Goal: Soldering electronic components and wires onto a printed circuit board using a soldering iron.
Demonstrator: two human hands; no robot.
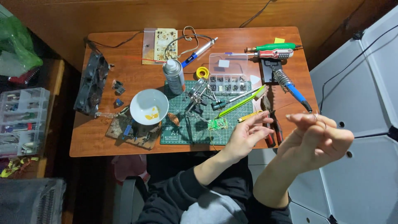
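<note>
- While both hands hang raised over the counter's (95, 141) near right corner, the right hand (317, 139) has its fingers (304, 118) bunched together around something thin, perhaps a wire; what it is I cannot tell.
- The left hand (246, 135) is loosely open, palm turned toward the right hand, holding nothing, its fingertips just above the near edge.
- Red-handled pliers (273, 128) lie on the counter between the two hands, at the near edge.
- A small green circuit board (218, 124) sits on the green cutting mat (178, 132), just left of the left hand.
- A white bowl (148, 106) stands left of the mat, a spray can (174, 76) behind it.
- A soldering iron with blue grip (292, 88) rests near the right edge, a clear parts box (228, 74) mid-counter.
</note>
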